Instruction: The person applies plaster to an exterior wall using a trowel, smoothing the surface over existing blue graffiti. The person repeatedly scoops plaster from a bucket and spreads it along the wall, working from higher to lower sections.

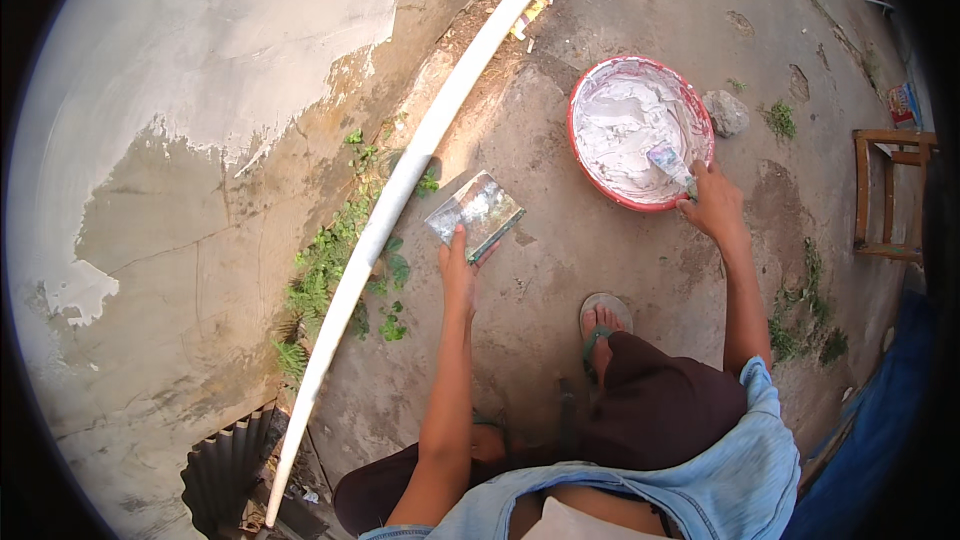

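Observation:
My left hand (458, 267) is closed on a flat rectangular board (477, 208), its face smeared with white and grey paste. Over on the right, my right hand (716, 206) grips a putty knife (672, 162) by the handle. The blade rests at the near right part of a round red basin (640, 207), touching the thick white paste (630, 115) that covers the inside. On the left, a wall (180, 250) carries a coat of white plaster (250, 30) on its upper part, with a ragged lower edge above bare grey-brown surface.
A long white pipe (400, 185) runs diagonally between the wall and me, with green weeds (335, 260) along it. Beside the basin lies a stone (726, 113). A wooden frame (888, 195) stands at the far right. Corrugated sheet (225, 470) sits at the lower left.

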`<state>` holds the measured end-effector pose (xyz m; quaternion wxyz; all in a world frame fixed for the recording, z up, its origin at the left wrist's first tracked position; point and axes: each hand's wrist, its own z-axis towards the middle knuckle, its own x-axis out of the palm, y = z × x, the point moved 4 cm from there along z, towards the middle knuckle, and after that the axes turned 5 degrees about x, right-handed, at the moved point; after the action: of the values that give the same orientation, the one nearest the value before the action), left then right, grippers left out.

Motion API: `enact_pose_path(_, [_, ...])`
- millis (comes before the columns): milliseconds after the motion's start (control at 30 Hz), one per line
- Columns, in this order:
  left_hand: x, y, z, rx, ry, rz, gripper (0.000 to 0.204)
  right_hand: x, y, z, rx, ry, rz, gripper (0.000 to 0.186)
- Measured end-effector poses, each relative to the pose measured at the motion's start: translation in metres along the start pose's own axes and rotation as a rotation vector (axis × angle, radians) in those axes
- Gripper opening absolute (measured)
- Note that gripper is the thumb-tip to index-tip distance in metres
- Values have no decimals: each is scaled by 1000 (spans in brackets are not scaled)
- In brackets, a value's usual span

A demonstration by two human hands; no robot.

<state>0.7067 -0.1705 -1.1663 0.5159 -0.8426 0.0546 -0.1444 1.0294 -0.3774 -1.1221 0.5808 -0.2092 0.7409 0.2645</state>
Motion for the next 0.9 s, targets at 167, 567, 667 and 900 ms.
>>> enact_pose_path(167, [-2, 39, 4, -74, 87, -147, 34, 15, -22, 11, -6, 62, -63, 35])
enact_pose_path(567, [21, 32, -3, -96, 131, 51, 30, -35, -18, 27, -10, -117, -100, 25])
enact_pose_path(667, [16, 36, 0, -100, 141, 89, 27, 5, -5, 37, -86, -160, -131, 21])
enact_pose_path(900, [21, 35, 3, -111, 132, -130, 31, 28, -9, 46, 105, -133, 180, 23])
